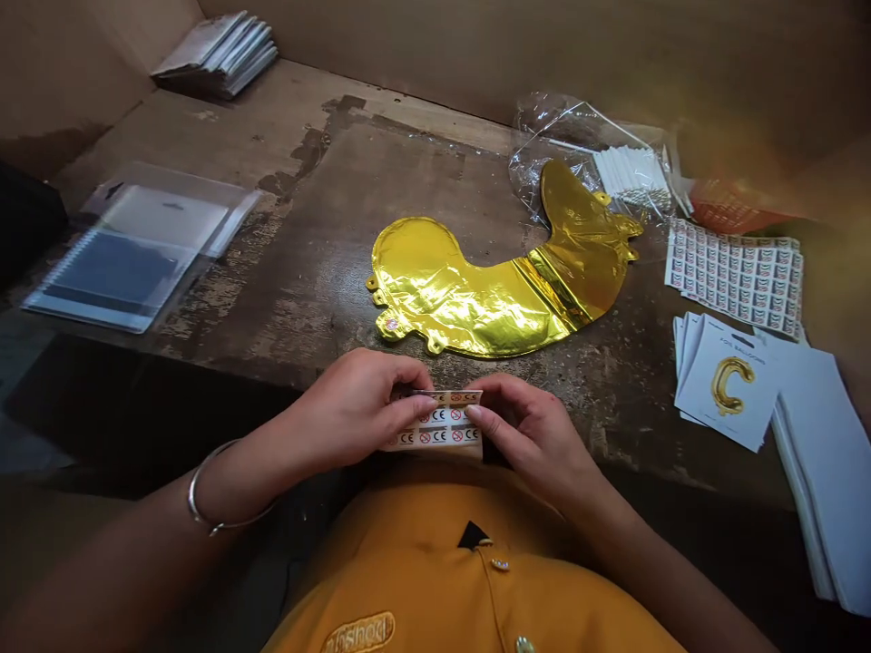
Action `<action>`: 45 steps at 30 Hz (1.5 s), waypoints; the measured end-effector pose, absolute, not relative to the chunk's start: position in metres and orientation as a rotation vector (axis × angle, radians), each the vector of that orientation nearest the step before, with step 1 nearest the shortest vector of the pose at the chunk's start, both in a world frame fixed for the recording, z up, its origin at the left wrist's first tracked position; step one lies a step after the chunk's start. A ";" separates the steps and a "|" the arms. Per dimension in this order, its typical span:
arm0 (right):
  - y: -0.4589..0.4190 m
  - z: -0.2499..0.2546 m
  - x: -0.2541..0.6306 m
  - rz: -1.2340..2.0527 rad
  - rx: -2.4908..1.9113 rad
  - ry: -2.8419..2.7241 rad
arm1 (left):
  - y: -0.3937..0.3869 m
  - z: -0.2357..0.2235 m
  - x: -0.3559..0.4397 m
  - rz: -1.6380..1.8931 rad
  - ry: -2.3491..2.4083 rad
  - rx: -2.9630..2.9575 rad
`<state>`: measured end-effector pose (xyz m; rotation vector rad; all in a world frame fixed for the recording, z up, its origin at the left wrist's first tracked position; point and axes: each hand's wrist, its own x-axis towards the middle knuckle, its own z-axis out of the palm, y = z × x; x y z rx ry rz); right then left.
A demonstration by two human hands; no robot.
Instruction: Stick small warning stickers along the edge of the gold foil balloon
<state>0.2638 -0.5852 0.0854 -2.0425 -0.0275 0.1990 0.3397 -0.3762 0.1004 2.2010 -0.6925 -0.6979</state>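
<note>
Between my two hands, just off the table's front edge, is a sheet of CE stickers (442, 436). My left hand (360, 404) pinches its upper left part between thumb and fingers. With thumb and forefinger, my right hand (534, 426) grips the same sheet at its upper right. The fingers behind the sheet are hidden. Right beyond my hands a flat gold foil balloon (476, 299), curved like a C, lies on the table. A small round sticker (390, 324) shows near its lower left end.
Clear plastic sleeves (136, 254) lie at the left, with a stack of folded packs (218, 54) behind. At the right are a bag of white sticks (630, 177), sticker sheets (738, 277), foil balloon cards (725, 381) and white cards (826, 453).
</note>
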 end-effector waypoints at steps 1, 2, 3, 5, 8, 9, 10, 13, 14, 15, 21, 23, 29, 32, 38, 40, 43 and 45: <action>-0.587 0.088 0.266 0.180 -2.076 -0.051 | -0.376 0.100 0.341 -0.758 -0.660 2.169; -0.588 0.091 0.270 0.159 -2.109 -0.076 | -0.375 0.101 0.342 -0.795 -0.644 2.142; -0.589 0.093 0.273 0.148 -2.141 -0.098 | -0.375 0.101 0.343 -0.816 -0.640 2.123; -0.588 0.098 0.278 0.161 -2.187 -0.128 | -0.376 0.102 0.344 -0.822 -0.647 2.105; -0.585 0.098 0.282 0.198 -2.194 -0.123 | -0.378 0.101 0.348 -0.815 -0.664 2.097; -0.585 0.097 0.282 0.216 -2.186 -0.115 | -0.379 0.100 0.349 -0.824 -0.667 2.092; -0.584 0.095 0.282 0.232 -2.180 -0.111 | -0.380 0.099 0.350 -0.840 -0.660 2.082; -0.583 0.093 0.282 0.145 -2.244 -0.141 | -0.381 0.095 0.351 -0.921 -0.563 1.990; -0.583 0.094 0.282 0.057 -2.300 -0.185 | -0.381 0.093 0.351 -0.951 -0.517 1.942; -0.583 0.095 0.283 -0.048 -2.362 -0.244 | -0.380 0.092 0.351 -0.974 -0.475 1.897; -0.581 0.096 0.290 -0.382 -2.504 -0.607 | -0.379 0.090 0.352 -1.009 -0.411 1.811; -0.582 0.093 0.290 -0.448 -2.520 -0.690 | -0.379 0.089 0.352 -1.020 -0.407 1.784; -0.590 0.085 0.288 -0.512 -2.545 -0.974 | -0.379 0.085 0.352 -1.053 -0.387 1.700; -0.590 0.087 0.289 -0.487 -2.531 -0.967 | -0.379 0.085 0.353 -1.066 -0.362 1.693; -0.584 0.098 0.296 -0.395 -2.464 -0.625 | -0.378 0.085 0.354 -1.064 -0.331 1.696; -0.585 0.097 0.297 -0.373 -2.489 -0.633 | -0.377 0.084 0.354 -1.062 -0.330 1.686; -0.589 0.093 0.295 -0.427 -2.503 -0.809 | -0.377 0.083 0.353 -1.055 -0.339 1.688; -0.591 0.089 0.292 -0.466 -2.520 -0.921 | -0.377 0.082 0.353 -1.054 -0.333 1.686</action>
